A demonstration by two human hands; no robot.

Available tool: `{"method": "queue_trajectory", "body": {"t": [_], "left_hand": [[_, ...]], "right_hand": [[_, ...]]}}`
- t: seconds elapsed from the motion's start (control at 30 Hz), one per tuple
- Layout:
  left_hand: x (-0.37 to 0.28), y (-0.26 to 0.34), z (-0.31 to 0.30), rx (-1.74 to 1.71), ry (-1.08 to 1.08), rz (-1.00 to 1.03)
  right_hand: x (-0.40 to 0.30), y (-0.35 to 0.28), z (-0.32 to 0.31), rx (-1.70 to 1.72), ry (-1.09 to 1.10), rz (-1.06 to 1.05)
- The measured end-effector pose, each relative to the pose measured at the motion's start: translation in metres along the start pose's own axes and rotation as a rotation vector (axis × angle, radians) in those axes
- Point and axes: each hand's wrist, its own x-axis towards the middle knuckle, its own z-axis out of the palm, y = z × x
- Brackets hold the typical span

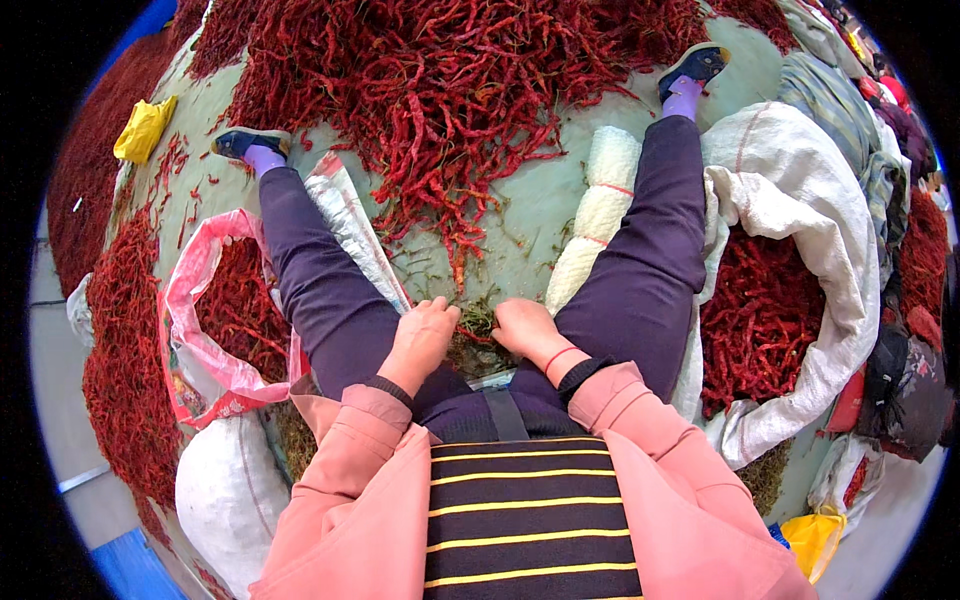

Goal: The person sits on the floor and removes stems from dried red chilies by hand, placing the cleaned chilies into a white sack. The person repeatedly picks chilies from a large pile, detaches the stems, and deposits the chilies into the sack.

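Observation:
Both my hands are low between my spread legs, knuckles up and fingers curled. My left hand is beside the inner side of my left thigh. My right hand lies a short way across from it, a red cord round its wrist. In the gap between them are green stem scraps and a bit of red chili close to the right fingertips. The curled fingers hide whether either hand grips anything. Ahead of them, a large pile of dried red chilies narrows towards me on a pale green sheet.
A pink-rimmed plastic sack with chilies stands at left, a white woven sack with chilies at right. A white roll and a folded sack lie along my legs. A full white sack is lower left.

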Motion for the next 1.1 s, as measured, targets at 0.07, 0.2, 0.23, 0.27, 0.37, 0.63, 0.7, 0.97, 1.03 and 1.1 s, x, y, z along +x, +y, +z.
{"method": "queue_trajectory", "body": {"t": [0.07,0.2,0.23,0.27,0.37,0.63,0.7,0.97,1.03,1.1], "left_hand": [[-0.009,-0.004,-0.007,-0.007,0.011,-0.072],[-0.009,-0.016,-0.017,-0.272,0.092,-0.257],[-0.007,-0.017,-0.02,-0.446,0.102,-0.3],[-0.004,-0.018,-0.022,-0.62,0.111,-0.34],[0.004,-0.017,-0.001,-1.212,-0.023,-0.53],[0.015,0.012,0.01,-1.223,-0.06,-0.423],[0.017,0.019,0.011,-1.132,-0.01,-0.372],[0.026,0.031,0.012,-0.394,0.034,-0.257],[0.032,0.029,0.014,-0.323,0.038,-0.231],[0.037,0.021,0.027,-0.233,0.037,-0.25]], "right_hand": [[0.001,-0.005,0.0,-0.025,-0.074,0.0],[0.011,0.005,0.002,0.229,0.017,0.065],[0.013,0.01,0.001,0.378,0.083,0.074],[0.016,0.015,0.001,0.526,0.151,0.083],[0.022,0.024,0.007,0.998,0.095,0.142],[0.009,-0.001,-0.024,1.539,-0.107,0.213],[0.014,0.003,-0.016,1.561,-0.076,0.18],[0.016,0.001,-0.002,1.373,0.033,0.003],[0.017,0.002,-0.006,1.291,0.057,-0.001],[0.015,0.004,-0.013,1.295,0.034,-0.022]]}}
